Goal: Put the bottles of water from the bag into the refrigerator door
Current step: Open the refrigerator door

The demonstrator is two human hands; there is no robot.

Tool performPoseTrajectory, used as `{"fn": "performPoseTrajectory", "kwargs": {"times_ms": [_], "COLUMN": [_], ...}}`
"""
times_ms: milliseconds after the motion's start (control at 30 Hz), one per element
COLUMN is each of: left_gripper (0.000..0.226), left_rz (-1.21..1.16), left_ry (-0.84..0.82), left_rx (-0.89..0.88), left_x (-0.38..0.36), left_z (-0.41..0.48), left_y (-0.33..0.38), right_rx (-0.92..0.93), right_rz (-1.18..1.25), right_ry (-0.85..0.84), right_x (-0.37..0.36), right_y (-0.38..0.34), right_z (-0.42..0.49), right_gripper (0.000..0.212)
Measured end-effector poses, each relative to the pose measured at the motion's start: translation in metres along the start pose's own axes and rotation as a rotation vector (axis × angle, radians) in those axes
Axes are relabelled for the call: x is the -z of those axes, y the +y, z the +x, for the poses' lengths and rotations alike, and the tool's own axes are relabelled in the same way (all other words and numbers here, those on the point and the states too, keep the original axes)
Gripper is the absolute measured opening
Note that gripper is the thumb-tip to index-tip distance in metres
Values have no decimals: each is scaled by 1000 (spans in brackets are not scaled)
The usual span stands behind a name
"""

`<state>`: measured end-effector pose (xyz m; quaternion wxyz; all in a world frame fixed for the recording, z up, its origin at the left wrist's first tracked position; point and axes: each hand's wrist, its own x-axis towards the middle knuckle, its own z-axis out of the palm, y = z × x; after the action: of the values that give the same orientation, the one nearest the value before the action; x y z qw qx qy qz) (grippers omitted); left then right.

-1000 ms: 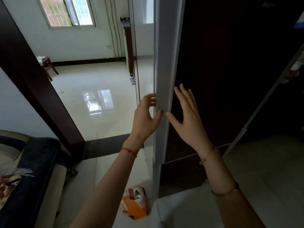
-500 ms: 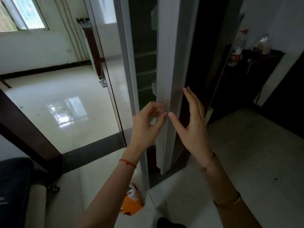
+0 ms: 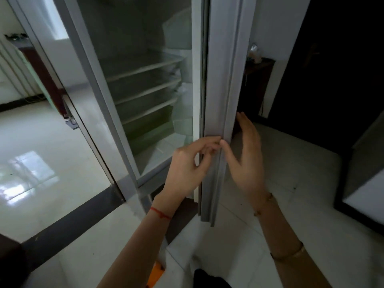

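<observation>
Fridge door (image 3: pixel 223 84): grey, swung open, seen edge-on in centre of view; its inner side can't be seen.
Fridge interior (image 3: pixel 145 80): dim, several glass shelves stacked, pale drawer lower down; contents too blurry to tell.
L hand (image 3: pixel 190 171): on the door's edge, fingers curled round the inner lip, thumb tip on the outer face; gripping the door. Red thread on wrist.
R hand (image 3: pixel 248 161): open, fingers straight and spread, palm facing the door's outer side; thumb tip meets L fingertips at the edge. Thin bracelets on wrist and forearm.
Bag (image 3: pixel 155 275): only an orange sliver visible on floor at bottom edge, below L forearm, near fridge base.
Water bottles: none visible.
Floor (image 3: pixel 52 163): glossy pale tile, dark threshold strip on left.
</observation>
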<state>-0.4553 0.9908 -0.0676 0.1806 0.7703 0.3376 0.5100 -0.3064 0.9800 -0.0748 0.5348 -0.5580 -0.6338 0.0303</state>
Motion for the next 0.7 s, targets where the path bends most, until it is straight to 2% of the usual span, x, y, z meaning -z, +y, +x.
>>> {"fn": "performPoseTrajectory", "kwargs": {"times_ms": [200, 333, 500, 700], "left_gripper": [24, 33, 44, 43], "left_rz": [105, 149, 128, 115], "left_ry": [131, 104, 16, -49], "left_rx": [-146, -195, -195, -165], "left_x": [-20, -33, -52, -88], "left_z": [16, 26, 40, 55], "left_y": [11, 15, 17, 12], "right_rx": [-17, 18, 53, 27], "right_rz": [-49, -60, -263, -363], "right_ry": [109, 159, 218, 248], "right_x": [24, 40, 59, 89], "right_y": [17, 24, 40, 72], "right_z": [-4, -3, 3, 16], "right_gripper": [65, 71, 67, 60]}}
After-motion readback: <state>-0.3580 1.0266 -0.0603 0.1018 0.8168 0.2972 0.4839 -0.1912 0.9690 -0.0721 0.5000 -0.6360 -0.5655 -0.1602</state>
